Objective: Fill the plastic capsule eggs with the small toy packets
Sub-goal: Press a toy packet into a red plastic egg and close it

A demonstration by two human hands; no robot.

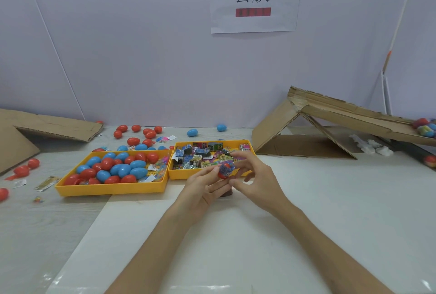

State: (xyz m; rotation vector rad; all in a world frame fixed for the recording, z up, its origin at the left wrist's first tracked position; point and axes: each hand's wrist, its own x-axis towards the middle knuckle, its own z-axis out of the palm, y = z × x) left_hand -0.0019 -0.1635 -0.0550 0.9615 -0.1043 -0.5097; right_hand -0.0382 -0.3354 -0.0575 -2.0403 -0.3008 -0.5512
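Your left hand (204, 188) pinches a red capsule egg half (222, 175) just above the surface (318, 211), with a blue toy packet (225, 167) seated in its mouth. Your right hand (258, 179) sits beside it, fingers loosely spread and gripping nothing. You look mid-stuffing, so next press the packet down, then cap it. Beyond lie the egg tray (111, 190) and the packet tray (180, 177).

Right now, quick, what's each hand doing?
Left hand: holds the red egg.
Right hand: fingers beside the red egg; grip cannot be told.
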